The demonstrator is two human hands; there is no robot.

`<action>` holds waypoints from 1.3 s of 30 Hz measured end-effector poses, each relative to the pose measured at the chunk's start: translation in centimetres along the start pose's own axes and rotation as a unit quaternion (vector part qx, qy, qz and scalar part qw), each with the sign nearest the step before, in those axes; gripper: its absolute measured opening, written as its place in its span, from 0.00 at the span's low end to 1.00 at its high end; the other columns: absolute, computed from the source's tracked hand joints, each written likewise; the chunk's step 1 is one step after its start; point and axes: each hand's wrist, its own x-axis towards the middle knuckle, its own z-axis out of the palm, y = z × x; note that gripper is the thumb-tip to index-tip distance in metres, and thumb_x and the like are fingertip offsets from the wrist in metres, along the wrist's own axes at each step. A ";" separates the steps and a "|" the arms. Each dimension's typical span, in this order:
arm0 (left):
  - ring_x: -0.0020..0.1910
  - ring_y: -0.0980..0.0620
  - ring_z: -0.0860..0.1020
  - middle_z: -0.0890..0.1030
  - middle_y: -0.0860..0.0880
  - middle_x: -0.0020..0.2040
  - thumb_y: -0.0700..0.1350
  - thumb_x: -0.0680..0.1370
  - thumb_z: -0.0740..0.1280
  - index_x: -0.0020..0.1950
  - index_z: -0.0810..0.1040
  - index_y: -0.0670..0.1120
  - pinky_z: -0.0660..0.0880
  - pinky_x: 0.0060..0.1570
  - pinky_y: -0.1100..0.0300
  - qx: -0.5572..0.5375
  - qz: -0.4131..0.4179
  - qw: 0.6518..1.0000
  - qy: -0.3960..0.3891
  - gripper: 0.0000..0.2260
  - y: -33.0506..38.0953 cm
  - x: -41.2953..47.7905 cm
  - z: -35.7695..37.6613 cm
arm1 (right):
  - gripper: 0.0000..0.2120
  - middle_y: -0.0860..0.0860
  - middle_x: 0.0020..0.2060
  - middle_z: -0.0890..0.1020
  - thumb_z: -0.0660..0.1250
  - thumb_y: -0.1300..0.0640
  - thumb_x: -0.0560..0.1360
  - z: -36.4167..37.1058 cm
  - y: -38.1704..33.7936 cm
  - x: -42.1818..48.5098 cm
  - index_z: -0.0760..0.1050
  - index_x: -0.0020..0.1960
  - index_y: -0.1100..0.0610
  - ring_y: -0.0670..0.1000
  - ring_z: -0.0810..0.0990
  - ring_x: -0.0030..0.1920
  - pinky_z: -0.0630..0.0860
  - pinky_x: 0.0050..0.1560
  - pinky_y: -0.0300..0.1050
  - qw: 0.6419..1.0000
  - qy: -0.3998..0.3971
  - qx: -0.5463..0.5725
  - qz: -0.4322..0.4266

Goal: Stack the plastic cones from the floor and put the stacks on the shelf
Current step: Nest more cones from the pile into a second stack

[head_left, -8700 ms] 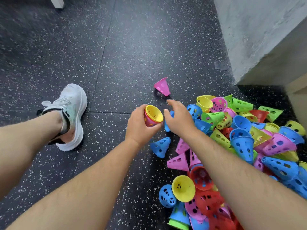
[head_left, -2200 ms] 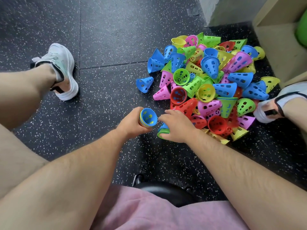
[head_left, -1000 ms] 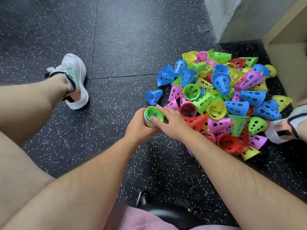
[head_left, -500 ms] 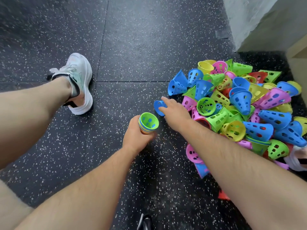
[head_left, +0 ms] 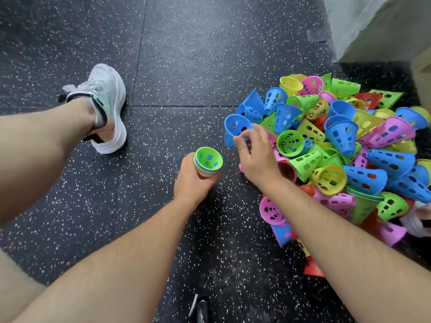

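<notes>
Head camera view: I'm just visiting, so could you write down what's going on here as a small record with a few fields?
Left hand: the left hand grips a stack of nested cones, open end up, green cone innermost
Right hand: the right hand pinches the rim of a blue cone, beside the stack
Pile: the pile of loose blue, green, yellow, pink and red cones lies to the person's right
Floor: the floor is dark with pale speckles
Other: a white shoe on the left
Stage: stacking under way
</notes>
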 end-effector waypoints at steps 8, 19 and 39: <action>0.52 0.51 0.81 0.78 0.54 0.57 0.58 0.67 0.79 0.61 0.71 0.55 0.79 0.56 0.45 -0.025 0.004 1.000 0.005 0.27 0.0 -0.2 -0.1 | 0.12 0.56 0.58 0.76 0.59 0.48 0.83 1.4 -0.6 -2.3 0.73 0.53 0.57 0.56 0.76 0.60 0.73 0.62 0.54 0.997 -0.052 0.057 -0.001; 0.53 0.54 0.80 0.78 0.58 0.58 0.65 0.63 0.71 0.62 0.72 0.57 0.79 0.56 0.46 -0.034 0.007 0.999 -0.006 0.30 0.5 0.2 -0.1 | 0.14 0.48 0.60 0.78 0.62 0.44 0.80 2.1 -1.0 -3.4 0.68 0.61 0.50 0.51 0.75 0.61 0.71 0.60 0.49 0.970 -0.224 -0.050 0.075; 0.56 0.54 0.80 0.78 0.55 0.59 0.49 0.68 0.79 0.62 0.68 0.60 0.77 0.62 0.47 -0.101 0.052 0.990 -0.079 0.28 1.2 7.2 1.7 | 0.16 0.58 0.65 0.68 0.62 0.66 0.76 1.7 1.0 10.7 0.73 0.64 0.58 0.59 0.69 0.64 0.71 0.61 0.50 0.854 -0.206 -0.478 0.013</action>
